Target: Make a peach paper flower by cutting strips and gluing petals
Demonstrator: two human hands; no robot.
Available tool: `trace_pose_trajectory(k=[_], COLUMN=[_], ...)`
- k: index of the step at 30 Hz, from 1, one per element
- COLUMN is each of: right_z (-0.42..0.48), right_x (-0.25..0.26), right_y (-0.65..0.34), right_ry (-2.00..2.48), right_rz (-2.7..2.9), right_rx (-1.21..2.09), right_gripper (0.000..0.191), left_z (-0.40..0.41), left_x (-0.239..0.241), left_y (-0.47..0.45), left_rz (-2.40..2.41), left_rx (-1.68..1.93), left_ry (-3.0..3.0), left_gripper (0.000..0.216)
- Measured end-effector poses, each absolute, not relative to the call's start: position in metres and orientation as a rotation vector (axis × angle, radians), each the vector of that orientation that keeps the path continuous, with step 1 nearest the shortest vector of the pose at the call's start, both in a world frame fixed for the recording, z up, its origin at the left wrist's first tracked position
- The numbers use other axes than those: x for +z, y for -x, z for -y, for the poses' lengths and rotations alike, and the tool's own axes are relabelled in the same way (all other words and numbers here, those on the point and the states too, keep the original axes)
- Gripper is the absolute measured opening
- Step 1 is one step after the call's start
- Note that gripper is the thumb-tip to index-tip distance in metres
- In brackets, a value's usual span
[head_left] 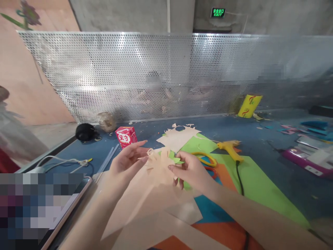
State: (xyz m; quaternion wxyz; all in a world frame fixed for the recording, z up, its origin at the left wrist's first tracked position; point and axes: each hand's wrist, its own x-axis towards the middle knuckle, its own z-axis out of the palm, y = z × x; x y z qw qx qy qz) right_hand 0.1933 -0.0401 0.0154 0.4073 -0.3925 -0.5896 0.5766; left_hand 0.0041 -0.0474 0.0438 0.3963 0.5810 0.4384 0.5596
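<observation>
A cream paper flower (161,165) with cut, fringed petals and green paper leaves (177,159) is held above the sheets in the middle of the table. My right hand (189,170) pinches its right edge between thumb and fingers. At the flower's left side is my left hand (130,159), thumb and fingers apart beside a curled petal; whether a fingertip touches the paper I cannot tell. Beneath both hands lie cream paper sheets (148,205). Yellow-handled scissors (208,159) rest just past my right hand, partly covered.
A yellow glue gun (230,147) with a black cord lies on green paper (267,187). Cut cream paper (179,135) sits beyond the flower. Near my left hand are a red box (126,135), clear glue sticks (108,159) and a tablet-like device (70,208). A perforated metal screen (117,76) stands behind.
</observation>
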Motion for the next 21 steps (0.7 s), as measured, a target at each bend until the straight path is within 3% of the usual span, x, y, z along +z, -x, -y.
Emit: trace_pose_trajectory(k=[21], right_z=[0.042], right_x=[0.016], right_y=[-0.193], right_ry=[1.008], right_rz=[1.547], right_rx=[1.458], right_gripper=[0.018], left_z=[0.046], left_x=[0.032], left_y=[-0.008], left_rz=[-1.093], left_rx=[1.308], left_ry=[-1.641], left_gripper=[0.033])
